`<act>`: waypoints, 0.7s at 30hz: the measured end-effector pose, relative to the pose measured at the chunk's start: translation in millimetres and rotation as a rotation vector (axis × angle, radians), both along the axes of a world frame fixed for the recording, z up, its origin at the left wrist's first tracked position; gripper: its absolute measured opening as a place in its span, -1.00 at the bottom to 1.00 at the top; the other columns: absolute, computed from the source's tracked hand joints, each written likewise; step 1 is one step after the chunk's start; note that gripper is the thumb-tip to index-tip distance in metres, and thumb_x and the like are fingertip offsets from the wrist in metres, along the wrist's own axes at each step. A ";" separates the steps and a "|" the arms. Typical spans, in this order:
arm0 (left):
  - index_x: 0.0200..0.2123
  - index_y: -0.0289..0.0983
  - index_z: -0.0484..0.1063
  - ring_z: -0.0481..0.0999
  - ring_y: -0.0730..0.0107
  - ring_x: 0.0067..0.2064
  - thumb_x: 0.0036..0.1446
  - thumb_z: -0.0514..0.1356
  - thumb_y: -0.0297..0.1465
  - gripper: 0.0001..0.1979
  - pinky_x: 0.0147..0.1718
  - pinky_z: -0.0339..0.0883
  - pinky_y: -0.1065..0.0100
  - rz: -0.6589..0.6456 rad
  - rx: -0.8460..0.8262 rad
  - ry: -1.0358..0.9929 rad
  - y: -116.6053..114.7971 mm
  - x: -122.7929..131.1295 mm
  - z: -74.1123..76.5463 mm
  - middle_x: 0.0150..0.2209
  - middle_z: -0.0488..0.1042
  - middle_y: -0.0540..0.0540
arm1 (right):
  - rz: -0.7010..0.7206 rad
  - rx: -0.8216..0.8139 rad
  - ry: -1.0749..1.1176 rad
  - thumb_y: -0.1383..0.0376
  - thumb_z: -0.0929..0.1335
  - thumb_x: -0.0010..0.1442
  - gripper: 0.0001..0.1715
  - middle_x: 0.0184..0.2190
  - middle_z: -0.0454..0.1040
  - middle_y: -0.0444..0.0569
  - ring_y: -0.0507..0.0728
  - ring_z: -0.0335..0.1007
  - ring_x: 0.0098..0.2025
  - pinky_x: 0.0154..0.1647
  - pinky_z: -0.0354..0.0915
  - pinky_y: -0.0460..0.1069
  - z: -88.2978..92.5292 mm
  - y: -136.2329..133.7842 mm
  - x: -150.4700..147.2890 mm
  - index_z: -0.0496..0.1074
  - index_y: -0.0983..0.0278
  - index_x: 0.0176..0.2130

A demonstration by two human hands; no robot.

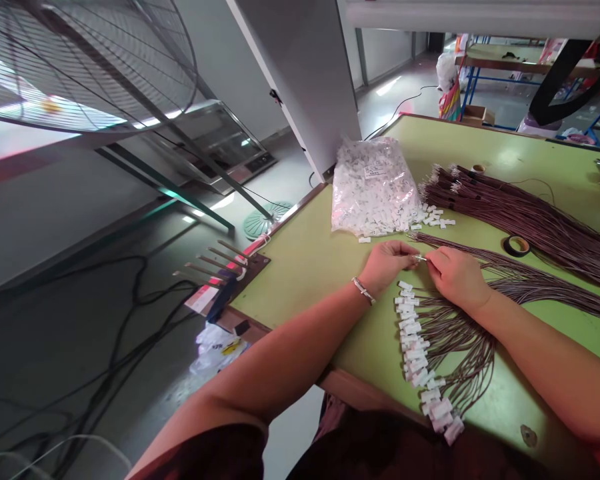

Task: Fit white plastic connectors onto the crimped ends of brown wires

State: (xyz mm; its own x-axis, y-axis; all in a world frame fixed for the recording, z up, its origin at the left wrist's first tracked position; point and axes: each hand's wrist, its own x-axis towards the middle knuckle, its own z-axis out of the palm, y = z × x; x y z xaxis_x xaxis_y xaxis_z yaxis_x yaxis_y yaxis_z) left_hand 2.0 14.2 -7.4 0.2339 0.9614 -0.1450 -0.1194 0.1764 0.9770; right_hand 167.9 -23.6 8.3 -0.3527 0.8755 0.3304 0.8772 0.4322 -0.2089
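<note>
Dark clothing (pixel 370 447) at tabletop (pixel 305 267) edge. Left hand (pixel 387 267), right hand (pixel 457 277) both pinch small white connector (pixel 419 258) beyond connector row (pixel 413 333). Row looks done; wire bundle (pixel 455 244) behind seemingly remains.

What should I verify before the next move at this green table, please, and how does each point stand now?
1. Left hand pinching the small white piece: ok, held at the fingertips.
2. Right hand meeting it: ok, fingertips closed at the piece's right end.
3. Piece properly joined to a wire: cannot tell, too small and partly covered.
4. Loose white connectors available: ok, some lie beside the filled plastic bag.
5. Wired connectors neatly spaced: not ok, those nearest the body overlap.
6. Black tape roll clear of both hands: ok, it lies apart on the table.
</note>
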 end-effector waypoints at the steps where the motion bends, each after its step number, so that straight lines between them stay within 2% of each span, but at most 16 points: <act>1: -0.52 -0.37 0.49 0.43 0.55 -0.55 -0.25 0.38 -0.49 -0.84 -0.46 0.38 0.43 -0.011 -0.010 -0.009 0.5 -0.7 0.5 -0.59 0.49 -0.01 | 0.000 0.023 -0.033 0.32 0.20 0.22 -0.74 -0.44 0.44 0.05 0.11 0.27 -0.39 -0.40 0.05 -0.02 -0.9 -0.1 -0.3 0.44 0.29 -0.36; 5: -0.53 -0.38 0.47 0.45 0.56 -0.53 -0.25 0.39 -0.49 -0.83 -0.45 0.38 0.44 -0.050 -0.032 -0.056 0.8 -1.8 1.0 -0.59 0.50 -0.02 | -0.004 0.042 0.022 0.33 0.20 0.19 -0.77 -0.42 0.46 0.05 0.12 0.30 -0.39 -0.37 0.08 -0.02 -8.0 4.2 -2.9 0.43 0.31 -0.34; 12: -0.58 -0.39 0.45 0.40 0.57 -0.57 -0.32 0.42 -0.47 -0.79 -0.51 0.34 0.47 -0.041 0.001 -0.055 0.2 3.5 -2.7 -0.62 0.48 -0.02 | -0.069 -0.120 0.292 0.32 0.25 0.09 -0.87 -0.52 0.45 -0.04 0.09 0.27 -0.48 -0.40 0.12 -0.05 -16.5 9.0 -7.1 0.39 0.28 -0.39; 17: -0.56 -0.39 0.47 0.40 0.55 -0.55 -0.27 0.38 -0.52 -0.86 -0.50 0.33 0.45 -0.044 0.019 0.017 -1.4 5.4 -5.3 -0.62 0.47 -0.01 | -0.080 -0.167 0.356 0.29 0.27 0.06 -0.87 -0.56 0.43 -0.05 0.06 0.24 -0.52 -0.43 0.10 -0.05 -14.9 8.5 -6.4 0.38 0.27 -0.44; 21: -0.52 -0.37 0.49 0.41 0.53 -0.51 -0.20 0.33 -0.54 -0.91 -0.45 0.33 0.44 -0.049 0.083 0.017 -2.7 4.2 -6.9 -0.56 0.49 -0.04 | -0.122 -0.292 0.452 0.26 0.27 0.01 -0.86 -0.63 0.37 -0.11 0.04 0.19 -0.58 -0.49 0.08 -0.06 -10.9 10.4 -6.0 0.38 0.27 -0.47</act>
State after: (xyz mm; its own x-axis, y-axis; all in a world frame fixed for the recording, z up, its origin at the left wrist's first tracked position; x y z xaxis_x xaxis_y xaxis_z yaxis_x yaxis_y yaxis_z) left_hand 6.2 11.5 -14.3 0.2789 0.9578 -0.0697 -0.0964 0.1001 0.9903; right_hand 161.9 -13.2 -2.6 -0.1219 0.9791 0.1627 0.7127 0.2004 -0.6723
